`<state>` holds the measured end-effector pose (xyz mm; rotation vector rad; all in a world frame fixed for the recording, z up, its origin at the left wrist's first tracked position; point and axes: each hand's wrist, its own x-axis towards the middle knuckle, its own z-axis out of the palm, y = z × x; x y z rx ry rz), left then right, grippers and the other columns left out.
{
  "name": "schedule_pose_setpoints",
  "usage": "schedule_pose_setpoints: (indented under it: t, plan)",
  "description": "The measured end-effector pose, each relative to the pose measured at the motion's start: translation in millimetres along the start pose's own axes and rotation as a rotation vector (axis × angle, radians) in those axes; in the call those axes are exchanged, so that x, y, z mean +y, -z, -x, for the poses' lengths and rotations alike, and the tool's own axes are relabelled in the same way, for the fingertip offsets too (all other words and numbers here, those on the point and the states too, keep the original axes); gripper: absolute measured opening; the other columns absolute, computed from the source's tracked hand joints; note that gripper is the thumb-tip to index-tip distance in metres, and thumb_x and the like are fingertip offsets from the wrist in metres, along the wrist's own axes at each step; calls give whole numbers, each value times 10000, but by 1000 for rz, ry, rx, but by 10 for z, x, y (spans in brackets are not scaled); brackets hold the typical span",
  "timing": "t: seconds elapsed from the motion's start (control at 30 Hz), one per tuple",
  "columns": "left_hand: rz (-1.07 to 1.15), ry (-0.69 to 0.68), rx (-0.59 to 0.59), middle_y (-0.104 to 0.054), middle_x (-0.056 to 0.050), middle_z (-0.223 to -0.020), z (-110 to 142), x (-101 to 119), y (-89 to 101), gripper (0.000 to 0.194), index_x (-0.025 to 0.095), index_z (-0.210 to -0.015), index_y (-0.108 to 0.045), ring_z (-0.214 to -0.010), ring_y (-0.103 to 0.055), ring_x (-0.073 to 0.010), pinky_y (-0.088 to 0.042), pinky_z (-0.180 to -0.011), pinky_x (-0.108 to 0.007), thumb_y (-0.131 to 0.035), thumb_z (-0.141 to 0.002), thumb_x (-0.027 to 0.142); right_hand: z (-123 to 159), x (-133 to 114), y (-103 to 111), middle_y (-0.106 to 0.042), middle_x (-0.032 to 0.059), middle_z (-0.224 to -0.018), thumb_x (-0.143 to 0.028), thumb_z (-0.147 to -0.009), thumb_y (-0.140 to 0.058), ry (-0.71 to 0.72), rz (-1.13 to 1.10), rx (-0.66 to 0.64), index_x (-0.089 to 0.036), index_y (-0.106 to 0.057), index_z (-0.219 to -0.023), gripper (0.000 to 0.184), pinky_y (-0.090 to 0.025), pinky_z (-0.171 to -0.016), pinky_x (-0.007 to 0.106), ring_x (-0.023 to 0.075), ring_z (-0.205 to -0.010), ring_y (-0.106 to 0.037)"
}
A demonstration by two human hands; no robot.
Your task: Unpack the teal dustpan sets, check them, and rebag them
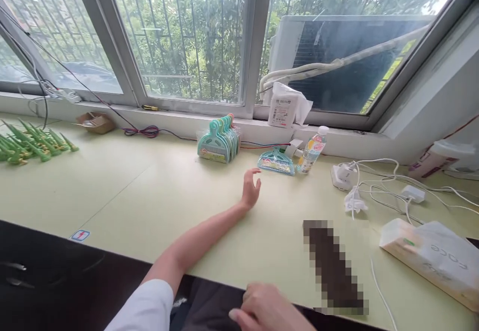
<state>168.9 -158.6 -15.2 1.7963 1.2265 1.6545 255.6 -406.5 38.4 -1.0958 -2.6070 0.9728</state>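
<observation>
My left hand (250, 189) reaches over the table with thumb and fingers apart in a loose curve, holding nothing. Just beyond its fingertips lies a small teal dustpan-and-brush set (276, 162) in clear wrapping, apart from the hand. Left of it, a row of similar dustpan-and-brush sets (213, 146) stands upright, packed close together. My right hand (265, 308) is closed in a loose fist by the table's front edge, low in the view. Nothing shows in it.
A drink bottle (313, 151) leans beside the single set. White cables and chargers (344, 175) spread at right, near a tissue pack (430, 256) and a pixelated dark object (333, 266). Green spiky items (33, 144) and a small cardboard box (95, 122) sit far left.
</observation>
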Motion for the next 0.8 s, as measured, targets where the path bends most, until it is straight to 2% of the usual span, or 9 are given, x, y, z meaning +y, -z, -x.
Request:
schedule_pose_setpoints:
  t: [0.1, 0.2, 0.27, 0.33, 0.4, 0.47, 0.53, 0.63, 0.8]
  plan:
    - [-213, 77, 304, -536, -145, -1207, -457, -412, 520, 298, 144, -1063, -503, -1227, -450, -209, -313, -1079, -400, -405, -809, 23, -201, -111, 452, -680, 60, -646, -377, -917, -439, -48, 50, 94, -262, -675, -575, 431, -443, -730, 325, 206, -734, -644]
    - [-360, 214, 487, -503, -170, -1241, -728, -695, 1008, 331, 123, -1093, -477, -1272, -407, -227, -254, -1112, -408, -409, -795, -3, -645, -79, 827, -676, 10, -651, -412, -940, -411, 119, -108, 129, -251, -664, -602, 453, -420, -711, 266, 145, -662, -622]
    - [-402, 288, 594, -477, -191, -1267, -774, -761, 1186, 351, 112, -1112, -462, -1290, -390, -238, -250, -1110, -422, -386, -794, -16, -1089, 165, 940, -668, -2, -637, -438, -931, -407, 14, -133, 374, -237, -649, -589, 464, -394, -655, 255, 133, -601, -597]
    - [-440, 224, 612, -449, -191, -1303, -715, -702, 1203, 367, 121, -1133, -456, -1317, -365, -237, -247, -1112, -422, -375, -802, -14, -1557, 586, 974, -684, 14, -678, -405, -924, -383, -175, -128, 707, -224, -646, -609, 448, -387, -656, 256, 151, -638, -613]
    - [-476, 45, 489, -435, -174, -1331, -556, -523, 1071, 361, 145, -1144, -465, -1335, -350, -229, -254, -1113, -416, -380, -821, 8, -1948, 1071, 981, -718, 34, -797, -357, -928, -327, -341, -193, 892, -217, -664, -685, 437, -397, -669, 258, 163, -701, -640]
    - [-480, -137, 229, -452, -156, -1327, -297, -264, 840, 318, 170, -1135, -487, -1324, -369, -224, -297, -1090, -421, -375, -861, 55, -2201, 1488, 986, -728, 59, -900, -322, -901, -355, -497, -232, 979, -214, -686, -789, 366, -407, -678, 262, 187, -797, -651]
    - [-433, -319, -154, -488, -130, -1316, 54, 30, 590, 273, 187, -1115, -517, -1265, -434, -212, -352, -1051, -401, -391, -887, 107, -2314, 1761, 989, -724, 69, -983, -268, -895, -333, -562, -294, 1076, -209, -684, -920, 357, -419, -692, 254, 177, -838, -651]
    - [-297, -520, -733, -529, -92, -1316, 660, 495, 355, 281, 214, -1153, -529, -1207, -486, -190, -377, -1032, -372, -398, -911, 156, -2335, 1927, 979, -728, 42, -964, -235, -863, -409, -540, -304, 1058, -221, -693, -903, 287, -421, -717, 230, 152, -851, -645]
    - [-150, -380, -773, -510, -157, -1291, 1442, 1260, 466, 348, 181, -1190, -483, -1216, -452, -234, -425, -992, -395, -342, -890, 74, -2372, 2023, 985, -727, 25, -947, -231, -870, -425, -482, -322, 975, -234, -702, -919, 281, -431, -724, 232, 145, -841, -644]
